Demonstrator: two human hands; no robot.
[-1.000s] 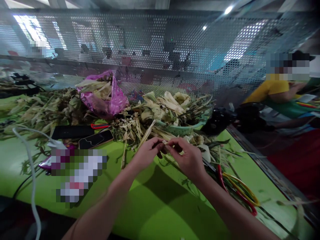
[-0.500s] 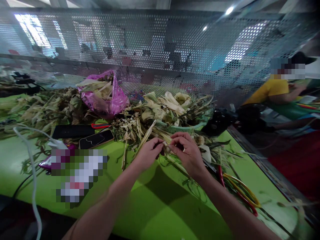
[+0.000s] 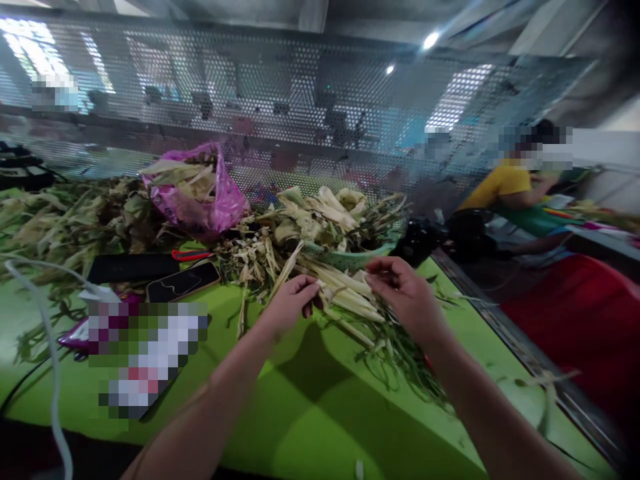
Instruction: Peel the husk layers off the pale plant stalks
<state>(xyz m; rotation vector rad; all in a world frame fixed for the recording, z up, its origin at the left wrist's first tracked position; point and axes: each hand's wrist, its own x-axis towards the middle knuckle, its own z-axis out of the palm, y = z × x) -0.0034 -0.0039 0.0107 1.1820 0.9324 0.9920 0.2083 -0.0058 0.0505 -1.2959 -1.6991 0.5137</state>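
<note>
The left hand (image 3: 289, 305) has its grip pinched thumb to forefinger on the near ends of a bundle of pale husk strips (image 3: 345, 290). Holding them at one end seems to gather them there, while their far ends fan out over the bench (image 3: 310, 413) toward the right hand (image 3: 406, 293). That hand hovers just over the far ends with its fingers half curled. Whether its grip pinches a thin strip I cannot tell. Just beyond both grips a green basket (image 3: 350, 257) heaped with husks sits within easy reach, loose scraps spilling around it. Further left of the left grip lie a phone (image 3: 183, 283) and a red-handled tool (image 3: 193, 255), set clear of the leaves, with a pink plastic bag (image 3: 220, 200) of husks behind them. A perforated metal screen (image 3: 300, 100) backs the bench. Well right of the right grip, a co-worker in a yellow shirt (image 3: 500, 183) sits at another place.
</note>
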